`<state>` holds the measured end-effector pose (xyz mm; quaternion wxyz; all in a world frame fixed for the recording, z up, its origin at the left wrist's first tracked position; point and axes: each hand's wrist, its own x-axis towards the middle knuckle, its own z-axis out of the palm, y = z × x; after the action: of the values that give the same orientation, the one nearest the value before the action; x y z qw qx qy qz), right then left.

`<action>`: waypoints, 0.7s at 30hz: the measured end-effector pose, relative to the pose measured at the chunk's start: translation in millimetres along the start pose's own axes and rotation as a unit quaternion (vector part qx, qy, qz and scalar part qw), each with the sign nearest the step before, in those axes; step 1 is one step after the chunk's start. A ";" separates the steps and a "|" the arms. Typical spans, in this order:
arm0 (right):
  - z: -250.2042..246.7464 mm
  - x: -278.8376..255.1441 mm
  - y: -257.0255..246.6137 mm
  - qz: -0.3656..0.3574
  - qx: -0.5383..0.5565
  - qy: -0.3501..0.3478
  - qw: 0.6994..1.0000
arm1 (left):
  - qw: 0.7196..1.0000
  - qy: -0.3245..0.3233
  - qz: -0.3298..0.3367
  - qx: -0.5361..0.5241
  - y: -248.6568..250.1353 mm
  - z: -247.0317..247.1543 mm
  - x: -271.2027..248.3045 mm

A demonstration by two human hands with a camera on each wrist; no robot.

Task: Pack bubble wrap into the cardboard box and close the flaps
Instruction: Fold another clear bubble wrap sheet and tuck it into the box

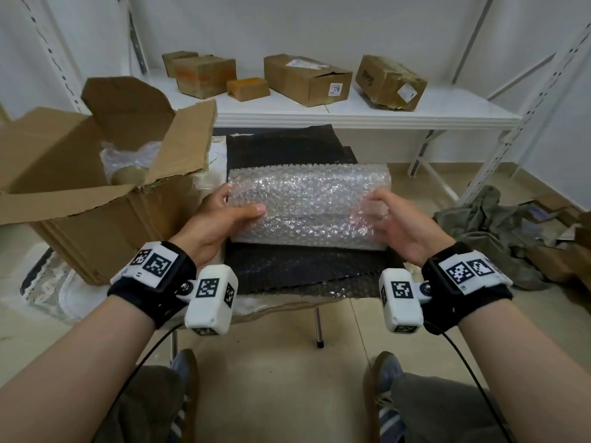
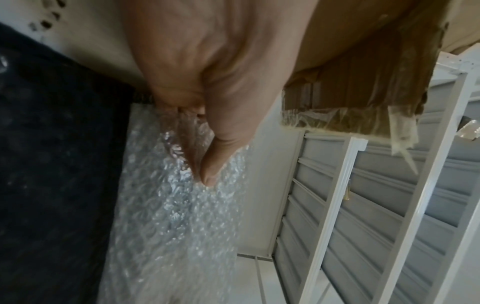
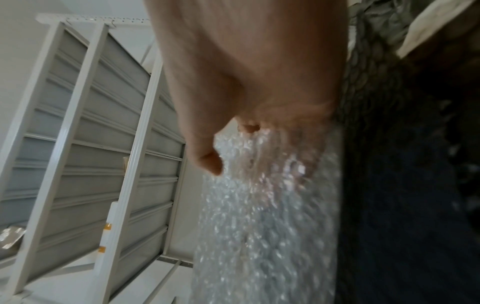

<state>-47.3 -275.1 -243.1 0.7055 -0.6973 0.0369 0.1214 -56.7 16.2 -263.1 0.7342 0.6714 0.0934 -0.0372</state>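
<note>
Even indoor light; wrist views blurred, edges bent by wide lens

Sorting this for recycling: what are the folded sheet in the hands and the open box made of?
Bubble wrap: clear, glossy plastic film, seemingly; raised bubbles glint. Open box: brown corrugated cardboard, matte; a ragged torn flap edge. Clear plastic sits inside.

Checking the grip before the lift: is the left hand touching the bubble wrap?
Touching. The left wrist view shows the left hand pinching the bubble wrap, thumb on top and fingers beneath.

Storeroom, white metal shelving [image 1: 367, 115], worn cartons [image 1: 307, 79] (labelled), tiled floor [image 1: 287, 362]
</note>
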 end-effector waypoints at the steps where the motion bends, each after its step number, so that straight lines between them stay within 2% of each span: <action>1: 0.3 -0.2 0.1 0.000 0.008 -0.005 1.000 | 1.000 -0.003 0.005 -0.006 1.6 1.2 -0.7; 6: -0.3 4.4 1.2 0.016 0.001 0.007 1.000 | 1.000 0.004 0.021 -0.014 6.2 3.4 -1.8; 11: 1.7 4.2 0.4 -0.018 0.047 0.017 0.999 | 0.999 -0.009 0.021 -0.034 8.6 2.7 -2.4; 17: 2.5 0.1 -7.7 -0.042 0.085 0.035 0.995 | 0.994 -0.030 0.042 0.097 8.8 0.9 -5.0; 21: 5.4 -3.4 -12.0 -0.026 0.028 0.014 0.999 | 0.998 -0.037 0.052 0.008 13.0 -2.9 1.3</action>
<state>-48.6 -270.2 -230.5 0.7268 -0.6798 0.0323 0.0924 -53.4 20.4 -250.9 0.7326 0.6795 0.0314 -0.0245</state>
